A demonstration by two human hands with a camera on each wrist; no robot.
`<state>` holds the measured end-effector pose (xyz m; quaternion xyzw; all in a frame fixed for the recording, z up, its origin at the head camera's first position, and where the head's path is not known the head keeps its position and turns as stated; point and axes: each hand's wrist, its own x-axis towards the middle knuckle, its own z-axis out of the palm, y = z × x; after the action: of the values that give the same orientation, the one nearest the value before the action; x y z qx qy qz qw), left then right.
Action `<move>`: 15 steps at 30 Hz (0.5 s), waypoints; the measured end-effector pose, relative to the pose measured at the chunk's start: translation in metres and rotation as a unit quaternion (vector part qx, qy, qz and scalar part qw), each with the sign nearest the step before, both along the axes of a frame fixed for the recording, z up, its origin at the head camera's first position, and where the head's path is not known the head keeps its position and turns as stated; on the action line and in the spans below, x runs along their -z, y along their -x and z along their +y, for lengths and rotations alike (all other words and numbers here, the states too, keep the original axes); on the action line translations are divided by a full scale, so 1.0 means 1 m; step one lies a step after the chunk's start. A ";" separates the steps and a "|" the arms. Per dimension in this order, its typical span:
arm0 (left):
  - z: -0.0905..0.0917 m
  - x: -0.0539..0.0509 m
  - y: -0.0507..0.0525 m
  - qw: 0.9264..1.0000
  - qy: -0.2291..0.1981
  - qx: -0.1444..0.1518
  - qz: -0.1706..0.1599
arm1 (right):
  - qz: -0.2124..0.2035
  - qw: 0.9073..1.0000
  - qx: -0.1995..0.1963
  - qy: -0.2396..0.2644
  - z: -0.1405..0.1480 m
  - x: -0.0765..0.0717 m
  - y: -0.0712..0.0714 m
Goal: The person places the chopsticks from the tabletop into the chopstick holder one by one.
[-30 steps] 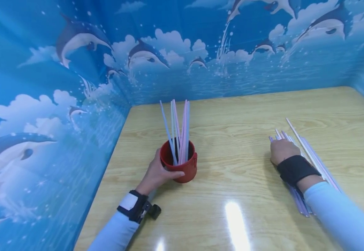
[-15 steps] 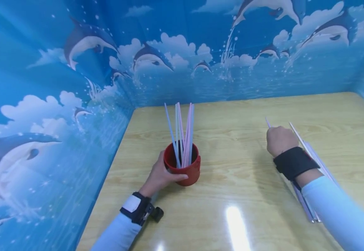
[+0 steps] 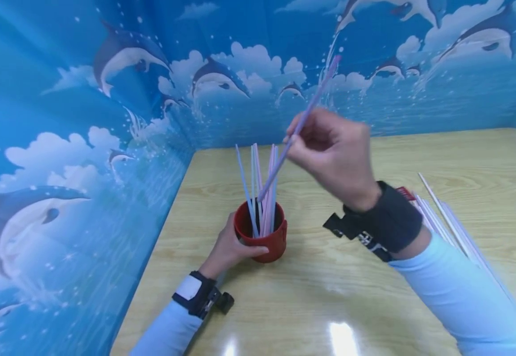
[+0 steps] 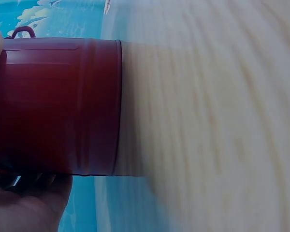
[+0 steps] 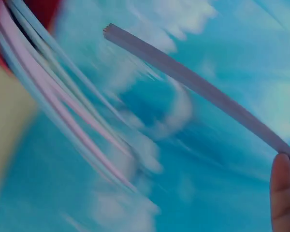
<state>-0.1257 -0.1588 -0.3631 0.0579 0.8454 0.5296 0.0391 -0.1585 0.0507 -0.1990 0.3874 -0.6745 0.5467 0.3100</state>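
Apparently a screened-off workspace, blue dolphin-print sheeting (image 3: 151,118) on three sides, wood-grain table (image 3: 307,291)

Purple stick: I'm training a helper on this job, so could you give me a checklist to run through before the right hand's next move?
1. Purple stick pinched by the right hand: ok.
2. Red cup gripped by the left hand: ok.
3. Cup upright on the table: ok.
4. Purple stick's lower end inside the cup: not ok; the right wrist view shows it apart from the cup and the sticks in the cup.
5. Free space at the bottom of the cup: cannot tell; it is hidden.
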 end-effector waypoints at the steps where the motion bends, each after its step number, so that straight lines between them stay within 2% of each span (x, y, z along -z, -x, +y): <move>1: 0.000 0.000 0.000 1.000 -0.001 0.001 0.004 | -0.022 1.000 -0.014 -0.013 -0.008 0.010 0.001; 3: 0.000 0.001 -0.002 1.000 -0.001 0.001 0.010 | -0.063 0.996 -0.020 -0.057 -0.020 0.035 0.006; 5: 0.001 0.001 -0.003 1.000 0.001 0.001 0.016 | -0.108 0.988 -0.011 -0.106 -0.028 0.059 0.010; 7: 0.003 0.001 -0.005 1.000 0.004 0.002 0.019 | -0.150 0.977 0.000 -0.148 -0.031 0.079 0.015; 9: 0.004 0.001 -0.006 1.000 0.006 0.002 0.018 | -0.199 0.961 -0.001 -0.191 -0.030 0.092 0.019; 11: 0.004 0.002 -0.006 1.000 0.006 0.001 0.017 | -0.261 0.938 -0.020 -0.227 -0.025 0.098 0.022; 13: 0.003 0.004 -0.005 1.000 0.002 -0.001 0.017 | -0.314 0.916 -0.035 -0.247 -0.016 0.096 0.026; 15: 0.001 0.009 -0.002 1.000 0.001 -0.002 0.016 | -0.353 0.901 -0.035 -0.248 -0.002 0.089 0.029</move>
<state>-0.1239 -0.1573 -0.3722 0.0640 0.8468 0.5275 0.0246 -0.1879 0.0488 -0.2883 0.2574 -0.8395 0.4728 -0.0741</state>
